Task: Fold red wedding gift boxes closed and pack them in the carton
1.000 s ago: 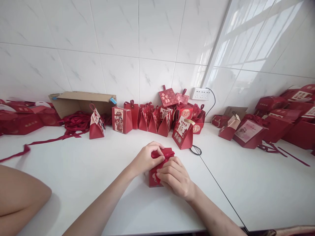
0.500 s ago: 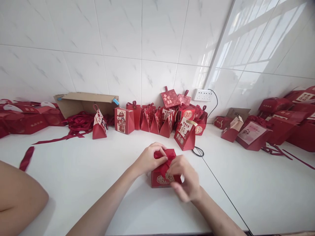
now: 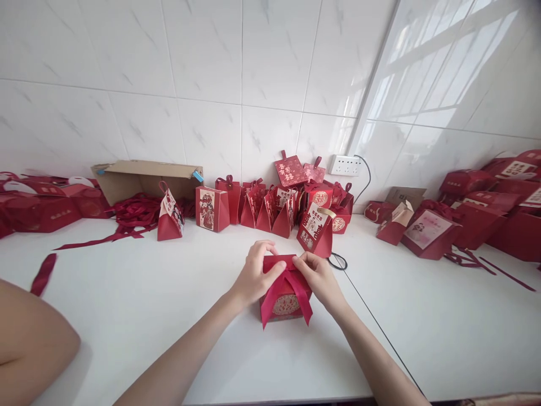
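Bare white counter [image 3: 139, 299] lies open at nine o'clock; red gift boxes [image 3: 274, 206] crowd twelve o'clock.

Double-happiness sign 囍 in gold on the round emblem of the small red box [image 3: 285, 303] near the tabletop's front edge, and again on a box [image 3: 320, 197] by the back edge; other print too small to read.

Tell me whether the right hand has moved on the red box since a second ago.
Yes. The right hand has come up from the front of the red box to its top edge, toward the wall socket, uncovering the ribbon tails.
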`<state>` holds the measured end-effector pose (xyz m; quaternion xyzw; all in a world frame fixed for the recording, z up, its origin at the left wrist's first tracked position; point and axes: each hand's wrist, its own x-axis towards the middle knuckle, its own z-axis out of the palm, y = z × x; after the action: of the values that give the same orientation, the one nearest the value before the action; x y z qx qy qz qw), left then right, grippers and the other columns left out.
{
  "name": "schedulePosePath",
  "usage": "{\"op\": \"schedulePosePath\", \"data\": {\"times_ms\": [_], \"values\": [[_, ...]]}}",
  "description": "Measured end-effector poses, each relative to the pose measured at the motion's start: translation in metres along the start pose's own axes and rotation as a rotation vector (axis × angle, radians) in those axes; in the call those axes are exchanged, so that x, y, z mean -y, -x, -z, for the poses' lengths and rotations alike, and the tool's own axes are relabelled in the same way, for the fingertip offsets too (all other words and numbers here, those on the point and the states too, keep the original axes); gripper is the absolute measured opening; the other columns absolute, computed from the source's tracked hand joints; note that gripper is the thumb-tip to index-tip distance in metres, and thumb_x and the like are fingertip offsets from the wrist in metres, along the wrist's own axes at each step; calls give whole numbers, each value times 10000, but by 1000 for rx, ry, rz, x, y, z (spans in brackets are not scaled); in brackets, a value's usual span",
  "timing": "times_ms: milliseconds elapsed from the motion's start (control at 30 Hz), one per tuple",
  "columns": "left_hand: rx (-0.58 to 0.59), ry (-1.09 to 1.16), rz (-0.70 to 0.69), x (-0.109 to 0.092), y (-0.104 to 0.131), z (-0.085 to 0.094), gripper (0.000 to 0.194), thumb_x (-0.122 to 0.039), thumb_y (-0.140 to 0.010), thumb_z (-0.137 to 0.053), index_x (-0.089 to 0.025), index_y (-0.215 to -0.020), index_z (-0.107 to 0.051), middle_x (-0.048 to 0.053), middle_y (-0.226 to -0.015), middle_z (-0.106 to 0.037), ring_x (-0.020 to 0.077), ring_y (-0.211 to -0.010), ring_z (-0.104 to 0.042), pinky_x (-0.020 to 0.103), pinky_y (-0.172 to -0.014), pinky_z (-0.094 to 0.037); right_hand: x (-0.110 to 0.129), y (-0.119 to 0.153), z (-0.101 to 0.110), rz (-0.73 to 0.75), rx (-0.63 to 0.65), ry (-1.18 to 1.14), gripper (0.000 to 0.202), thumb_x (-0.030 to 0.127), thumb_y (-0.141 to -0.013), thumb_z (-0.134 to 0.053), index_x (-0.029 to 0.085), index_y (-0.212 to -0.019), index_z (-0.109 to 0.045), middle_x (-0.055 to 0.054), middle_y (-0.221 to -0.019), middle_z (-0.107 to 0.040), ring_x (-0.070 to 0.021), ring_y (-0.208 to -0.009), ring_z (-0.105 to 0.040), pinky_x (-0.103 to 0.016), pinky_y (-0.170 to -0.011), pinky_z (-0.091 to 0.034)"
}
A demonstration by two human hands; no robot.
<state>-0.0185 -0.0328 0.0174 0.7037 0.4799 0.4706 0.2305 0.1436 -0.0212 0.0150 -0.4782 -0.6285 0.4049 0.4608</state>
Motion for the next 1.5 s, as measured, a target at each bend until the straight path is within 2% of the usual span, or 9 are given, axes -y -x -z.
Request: {"op": "schedulePosePath", "data": {"times_ms": [100, 233, 333, 667, 1100, 1200, 1333, 1400, 1500], "values": [[-178, -189, 73, -2, 0, 0, 197, -400, -810, -455, -204, -808, -439, 59, -935, -521, 227, -952, -506, 413, -871, -403, -2, -2, 0, 28, -44, -16, 433, 590, -733, -545, 184, -607, -462, 20, -581, -480, -107, -524, -404, -224, -464, -313], [-23, -179, 212, -9, -1, 6, 298, -459, -814, -429, -196, -675, -440, 12, -768, -498, 166, -689, -522, 348, -707, -435, -3, -3, 0, 66, -63, -8, 426, 575, -758, -538, 183, -609, -464, 15, -579, -489, -110, -526, -415, -225, -465, -334], [8, -104, 198, -9, -2, 5, 278, -396, -812, -441, -188, -628, -452, 12, -763, -500, 152, -681, -529, 314, -684, -439, -6, -3, -1, 90, -85, -1, 426, 574, -767, -533, 187, -609, -452, 21, -573, -477, -110, -521, -414, -225, -467, -340], [-114, -90, 209, 0, 0, -6, 318, -369, -845, -389, -193, -584, -352, -11, -689, -430, 125, -613, -468, 264, -602, -394, -8, -4, 4, 119, -108, 48, 423, 597, -780, -494, 206, -633, -431, 22, -564, -464, -123, -522, -406, -231, -445, -324], [-88, -121, 175, 4, -2, -5, 310, -337, -828, -385, -197, -562, -307, -20, -671, -393, 108, -545, -412, 255, -552, -355, -7, -10, 17, 121, -95, 170, 437, 589, -775, -479, 196, -587, -449, 6, -553, -484, -137, -530, -442, -257, -498, -360], [-78, -69, 206, 5, -2, -5, 300, -327, -820, -397, -193, -561, -326, -26, -664, -394, 103, -535, -414, 249, -530, -345, 0, -1, 19, 374, -161, 206, 346, 507, -842, -447, 185, -747, -529, -41, -723, -576, -184, -695, -541, -309, -638, -438], [-92, -43, 195, 5, -2, -5, 288, -327, -811, -414, -192, -563, -357, -26, -645, -404, 119, -587, -444, 251, -567, -359, 7, 12, 10, 878, 118, 413, 380, 414, -779, -590, 179, -1073, -542, -121, -1075, -562, -258, -1029, -520, -415, -860, -436], [-90, -38, 195, 6, -2, -5, 291, -328, -811, -415, -192, -563, -349, -27, -643, -399, 122, -597, -440, 254, -583, -357, 6, 14, 2, 967, 163, 564, 389, 289, -774, -612, 172, -1134, -521, -121, -1088, -570, -250, -1025, -528, -445, -903, -409], [-85, -40, 179, 7, -4, -5, 301, -329, -819, -406, -190, -564, -326, -26, -654, -391, 121, -608, -429, 261, -607, -353, 0, 14, -8, 1034, 26, 645, 208, 110, -829, -507, 177, -1018, -561, -64, -889, -611, -181, -821, -557, -395, -814, -433]]}}
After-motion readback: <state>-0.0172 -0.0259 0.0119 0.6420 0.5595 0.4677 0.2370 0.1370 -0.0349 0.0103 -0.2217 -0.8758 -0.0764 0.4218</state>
